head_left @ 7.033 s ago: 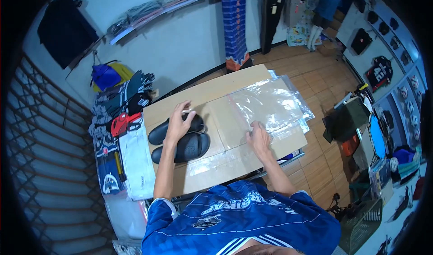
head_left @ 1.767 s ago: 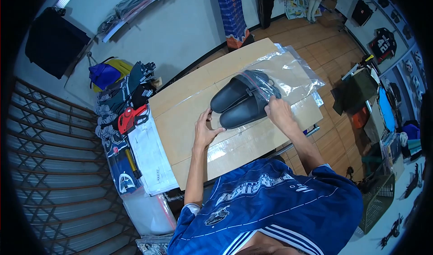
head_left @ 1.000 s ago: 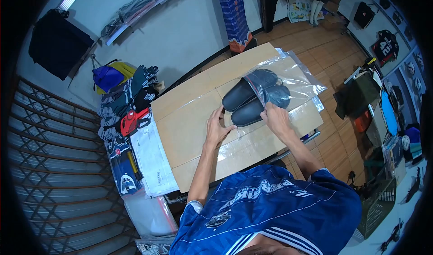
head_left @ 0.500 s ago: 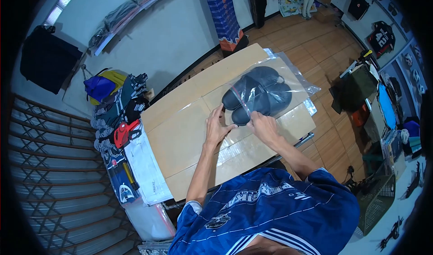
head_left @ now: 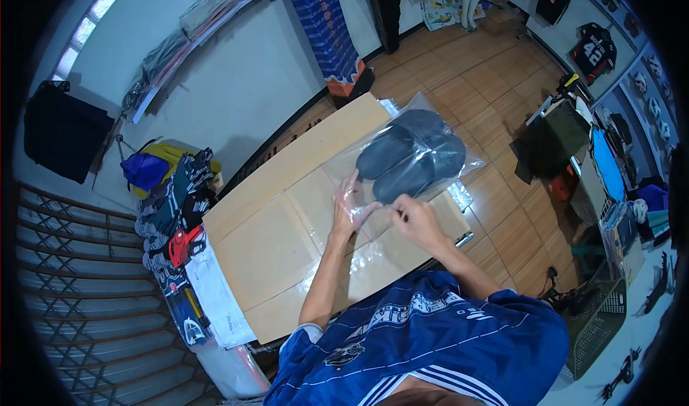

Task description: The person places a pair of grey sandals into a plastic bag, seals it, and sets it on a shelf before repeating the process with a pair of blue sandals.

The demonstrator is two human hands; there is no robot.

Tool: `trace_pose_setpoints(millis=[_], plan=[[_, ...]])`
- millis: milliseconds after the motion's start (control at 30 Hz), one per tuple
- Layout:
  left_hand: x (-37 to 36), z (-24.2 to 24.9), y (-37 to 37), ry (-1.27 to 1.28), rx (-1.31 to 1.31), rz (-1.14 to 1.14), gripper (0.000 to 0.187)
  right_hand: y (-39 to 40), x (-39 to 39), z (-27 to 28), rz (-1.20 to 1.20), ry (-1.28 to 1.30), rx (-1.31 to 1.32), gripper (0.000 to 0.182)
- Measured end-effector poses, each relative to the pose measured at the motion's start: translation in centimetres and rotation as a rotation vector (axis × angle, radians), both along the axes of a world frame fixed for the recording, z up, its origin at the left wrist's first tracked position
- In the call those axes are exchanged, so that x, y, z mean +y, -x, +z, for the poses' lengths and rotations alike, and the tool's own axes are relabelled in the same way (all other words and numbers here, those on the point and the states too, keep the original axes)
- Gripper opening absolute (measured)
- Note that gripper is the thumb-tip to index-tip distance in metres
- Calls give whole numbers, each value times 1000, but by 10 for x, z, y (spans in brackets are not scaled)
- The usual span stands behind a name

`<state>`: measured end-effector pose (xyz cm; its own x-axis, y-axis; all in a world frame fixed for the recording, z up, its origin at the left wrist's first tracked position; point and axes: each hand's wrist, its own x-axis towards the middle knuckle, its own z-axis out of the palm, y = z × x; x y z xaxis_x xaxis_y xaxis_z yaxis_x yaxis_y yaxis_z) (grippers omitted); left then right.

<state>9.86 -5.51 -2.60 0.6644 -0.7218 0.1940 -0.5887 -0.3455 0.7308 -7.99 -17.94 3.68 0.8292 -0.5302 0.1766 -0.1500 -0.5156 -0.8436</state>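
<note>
A pair of dark grey sandals [head_left: 413, 155] lies inside a clear plastic bag [head_left: 451, 129] on the cardboard-topped table [head_left: 273, 226]. The bag's red-edged opening lies toward the left. My left hand [head_left: 349, 205] is at this opening, fingers spread and seen through the plastic, close to the sandal ends. Just below the sandals, at the near edge of the bag, is my right hand [head_left: 416, 221], its fingers curled in. What those fingers hold, if anything, is too small to make out.
Left of the cardboard are white papers [head_left: 219, 298], a red object [head_left: 185, 245] and piled clothes [head_left: 176, 190]. A green basket [head_left: 597, 327] stands at the right. A blue printed column [head_left: 321, 29] rises behind the table.
The plastic now reaches farther left, over my left hand, and the sandals are fully covered. My right hand has shifted off the sandal end. The whole view has also moved.
</note>
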Motion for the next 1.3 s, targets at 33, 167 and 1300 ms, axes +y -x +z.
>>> trace_pose_setpoints(millis=[33,167,1300], plan=[[-4,2,3,-15,-6,14,108,7,-19,1,-89,-7,-24,16],[-6,2,8,39,18,19,109,32,-115,-5,-420,1,-50,18],[15,3,60,233,38,626,30,68,-473,-20,-427,-190,-224,24]])
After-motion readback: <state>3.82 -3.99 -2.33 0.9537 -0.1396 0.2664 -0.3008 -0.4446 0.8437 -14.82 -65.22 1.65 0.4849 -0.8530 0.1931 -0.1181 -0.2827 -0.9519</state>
